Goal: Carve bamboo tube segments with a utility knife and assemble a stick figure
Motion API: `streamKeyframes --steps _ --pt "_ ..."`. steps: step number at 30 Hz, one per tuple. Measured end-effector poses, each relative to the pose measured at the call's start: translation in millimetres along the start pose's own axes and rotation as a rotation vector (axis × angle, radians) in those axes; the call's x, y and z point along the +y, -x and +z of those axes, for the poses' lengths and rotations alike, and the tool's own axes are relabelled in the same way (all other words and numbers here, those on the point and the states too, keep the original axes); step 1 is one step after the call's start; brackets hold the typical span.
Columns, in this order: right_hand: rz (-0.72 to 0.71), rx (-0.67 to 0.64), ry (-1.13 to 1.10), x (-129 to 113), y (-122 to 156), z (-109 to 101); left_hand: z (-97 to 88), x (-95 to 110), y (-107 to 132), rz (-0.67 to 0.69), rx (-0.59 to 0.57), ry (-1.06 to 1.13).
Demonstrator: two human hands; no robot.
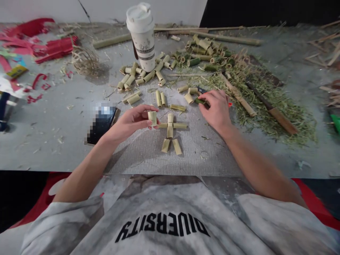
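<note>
Pinching pale bamboo segment (152,119) in left hand (135,119), with right hand (217,110) over green bamboo tube (199,101), cannot tell whether gripping it.

Left hand (132,119) holds short bamboo piece (152,118)

1. One head cam, worn by the person; faces forward and down.
2. Close range, wide: shirt (159,200) fills bottom, counter (66,145) spans middle, wall (175,10) tops out.
3. Left hand (134,119) and right hand (215,109) sit mid-frame.
</note>
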State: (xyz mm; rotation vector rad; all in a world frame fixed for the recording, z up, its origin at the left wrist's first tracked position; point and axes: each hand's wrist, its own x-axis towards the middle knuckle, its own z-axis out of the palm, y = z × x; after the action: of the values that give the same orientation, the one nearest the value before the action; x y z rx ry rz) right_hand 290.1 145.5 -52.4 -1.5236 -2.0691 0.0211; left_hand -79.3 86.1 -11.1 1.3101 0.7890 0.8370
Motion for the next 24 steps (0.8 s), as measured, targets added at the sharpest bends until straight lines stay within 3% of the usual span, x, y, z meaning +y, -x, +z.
streamKeyframes --steps 6,10,17,21,24 --pt "0.028 0.008 0.014 -3.1 -4.9 -7.1 -1.5 -2.3 -1.3 -0.014 0.042 0.008" --pt "-0.017 -0.016 0.006 2.5 -28.5 -11.5 1.4 -0.1 -3.2 -0.003 0.095 -0.002" --pt "-0.191 -0.201 0.011 30.7 -87.4 20.5 0.4 -0.1 -4.8 -0.028 0.162 0.015" --pt "-0.199 -0.220 0.013 34.2 -99.2 36.7 0.5 -1.6 -6.3 -0.034 0.165 0.031" --pt "-0.145 -0.228 0.022 29.6 -99.6 36.3 1.1 -0.6 -5.7 -0.027 0.150 0.033"
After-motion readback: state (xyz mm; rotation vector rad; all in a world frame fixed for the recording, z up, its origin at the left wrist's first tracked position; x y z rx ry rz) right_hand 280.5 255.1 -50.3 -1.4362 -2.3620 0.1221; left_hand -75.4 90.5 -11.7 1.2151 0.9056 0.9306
